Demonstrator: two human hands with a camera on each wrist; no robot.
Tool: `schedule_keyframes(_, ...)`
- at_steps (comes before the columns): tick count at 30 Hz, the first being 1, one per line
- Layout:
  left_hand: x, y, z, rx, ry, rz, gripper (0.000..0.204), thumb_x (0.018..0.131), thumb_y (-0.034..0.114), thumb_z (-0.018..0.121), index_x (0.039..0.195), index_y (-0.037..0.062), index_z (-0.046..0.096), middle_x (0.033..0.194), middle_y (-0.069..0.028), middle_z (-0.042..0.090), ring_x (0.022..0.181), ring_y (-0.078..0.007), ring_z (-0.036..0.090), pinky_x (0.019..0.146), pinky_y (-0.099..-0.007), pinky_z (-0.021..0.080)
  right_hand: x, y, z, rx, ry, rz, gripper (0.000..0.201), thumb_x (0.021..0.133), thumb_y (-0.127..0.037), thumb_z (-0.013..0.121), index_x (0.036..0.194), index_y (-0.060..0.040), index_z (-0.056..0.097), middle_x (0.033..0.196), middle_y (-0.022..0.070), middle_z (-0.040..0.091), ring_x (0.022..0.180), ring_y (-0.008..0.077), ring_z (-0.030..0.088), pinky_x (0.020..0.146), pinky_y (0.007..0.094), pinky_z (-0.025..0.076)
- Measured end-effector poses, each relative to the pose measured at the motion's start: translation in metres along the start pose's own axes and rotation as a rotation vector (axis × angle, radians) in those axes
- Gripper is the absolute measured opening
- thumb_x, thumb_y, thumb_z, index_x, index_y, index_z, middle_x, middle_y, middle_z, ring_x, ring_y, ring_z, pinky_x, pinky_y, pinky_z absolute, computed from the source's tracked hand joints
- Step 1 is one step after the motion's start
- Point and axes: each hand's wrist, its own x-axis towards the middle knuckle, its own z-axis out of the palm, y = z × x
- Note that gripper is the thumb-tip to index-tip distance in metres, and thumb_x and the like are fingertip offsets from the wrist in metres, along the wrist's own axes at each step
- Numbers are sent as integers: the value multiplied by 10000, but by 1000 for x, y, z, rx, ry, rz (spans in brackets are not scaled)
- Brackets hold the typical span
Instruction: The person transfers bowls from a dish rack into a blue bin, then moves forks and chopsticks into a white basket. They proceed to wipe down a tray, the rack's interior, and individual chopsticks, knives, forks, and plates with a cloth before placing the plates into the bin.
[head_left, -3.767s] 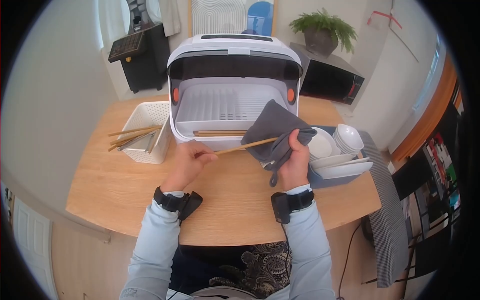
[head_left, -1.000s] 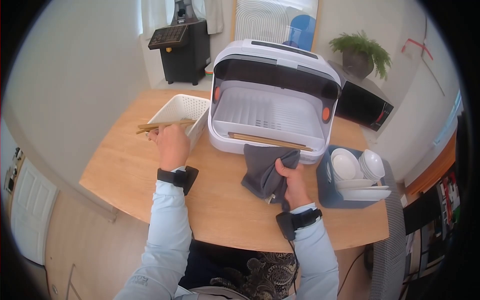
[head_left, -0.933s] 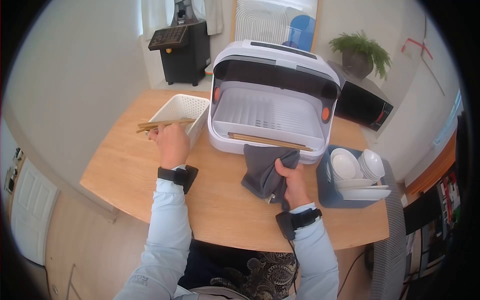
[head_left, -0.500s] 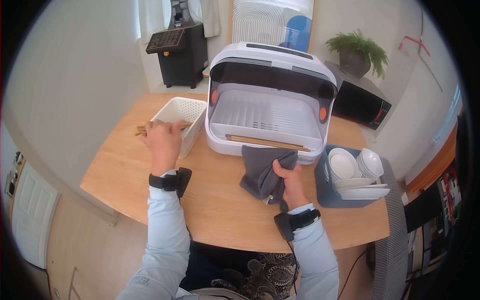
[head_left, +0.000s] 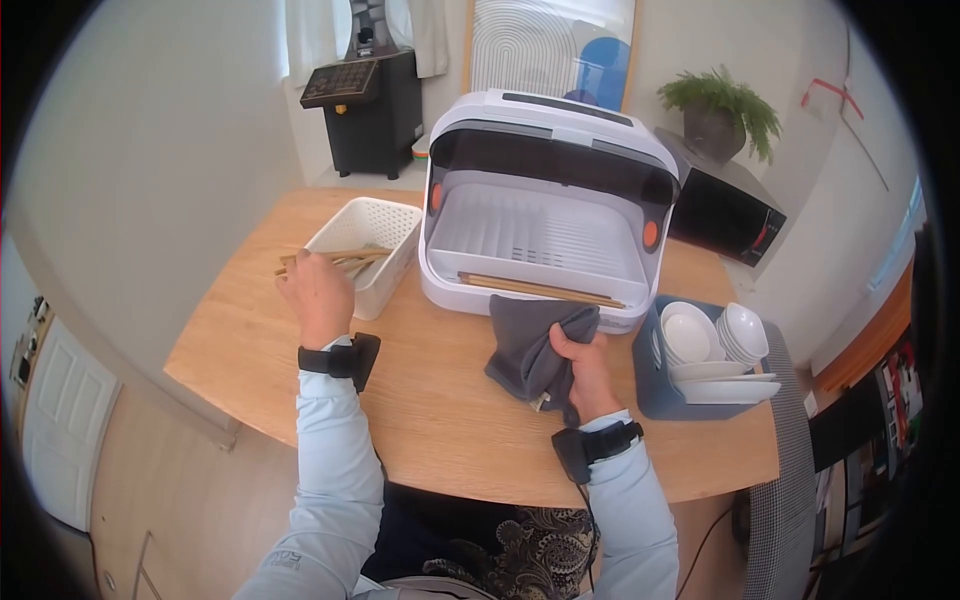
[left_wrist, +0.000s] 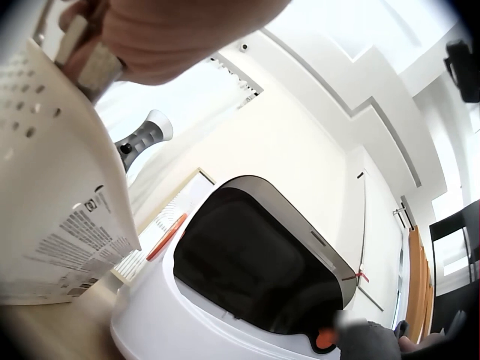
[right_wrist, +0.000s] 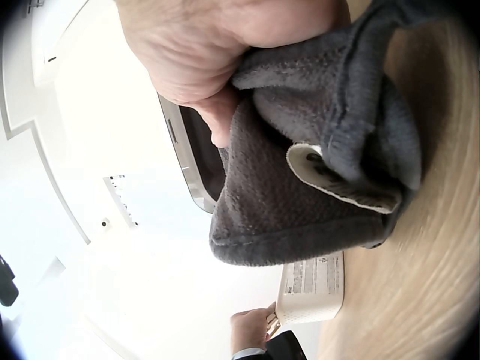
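At the near-left side of the white basket [head_left: 385, 285], my left hand [head_left: 318, 298] has its fingers curled at the ends of several wooden chopsticks [head_left: 350, 257] lying across the rim. The left wrist view shows thick stick ends [left_wrist: 99, 71] against the fingers. My right hand [head_left: 590, 372] grips a bunched grey cloth [head_left: 522, 345], thumb on top, in front of the white cabinet [head_left: 455, 292]. In the right wrist view the cloth [right_wrist: 277, 202] hangs in folds with a pale tag. More chopsticks [head_left: 540, 290] lie in the cabinet's front tray.
The cabinet's dark lid [head_left: 550, 165] is raised over a ribbed white rack [head_left: 540, 225]. Right of it stands a blue-grey bin [head_left: 690, 408] with white bowls [head_left: 742, 330] and plates. Behind are a microwave [head_left: 725, 210] and a potted plant [head_left: 715, 125].
The left hand left the cloth area, where it held one chopstick, and went to the basket; lately its fingers drew in around the stick ends. The cloth came nearer the person, still gripped.
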Motion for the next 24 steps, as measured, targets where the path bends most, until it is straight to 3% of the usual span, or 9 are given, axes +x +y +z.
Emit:
schedule_keyframes(4,5,2,-6,76,75,-41,86,775,96,633,747,26,674,826,-103,628,859,-307,592,732,-453,409,1,1,-1,9,12,2,298,859,-115,713,1073,68,616,1012,120,667,886,193,640,820,312,514)
schedule_keyframes(7,6,3,-7,-63,204,-106,140,859,119,602,765,29,652,808,-94,619,827,-297,576,728,-449,398,0,0,0,55,25,-12,280,875,-130,700,1060,66,626,994,111,672,878,186,640,813,311,516)
schedule_keyframes(10,9,5,-17,-344,358,-101,192,929,132,548,781,22,601,748,-129,594,737,-302,572,657,-423,405,1,1,-1,115,16,-31,289,905,-162,670,1080,62,617,1011,114,669,884,191,642,813,317,522)
schedule_keyframes(13,-1,27,-27,-802,317,2,173,942,127,541,814,10,549,696,-173,563,646,-335,562,572,-400,402,-3,-3,5,250,-21,-13,320,937,-194,628,1138,52,586,1080,121,651,937,200,637,845,327,519)
schedule_keyframes(16,-18,63,-32,-1031,64,231,135,936,99,543,840,5,530,687,-197,560,595,-357,549,534,-393,406,-2,-5,4,361,-77,-4,344,959,-210,592,1195,36,549,1149,117,625,1015,207,616,899,338,502)
schedule_keyframes(19,-43,90,-36,-1115,-308,384,198,986,135,493,870,-13,556,685,-125,531,636,-223,491,601,-337,406,-4,-12,5,384,-179,-24,345,961,-190,586,1223,27,531,1178,102,614,1069,204,594,937,342,481)
schedule_keyframes(23,-70,114,-34,-1131,-809,520,116,940,43,500,962,-25,591,743,-108,595,704,-174,525,642,-322,425,-3,-4,0,232,-311,-75,338,954,-135,577,1247,17,501,1193,122,593,1093,241,588,964,379,478)
schedule_keyframes(24,-79,117,-26,-1189,-914,520,120,927,22,500,978,-29,596,757,-102,607,719,-163,532,649,-317,428,-3,-2,-2,234,-250,-19,294,936,-90,589,1203,17,529,1128,118,618,1028,234,617,918,363,505)
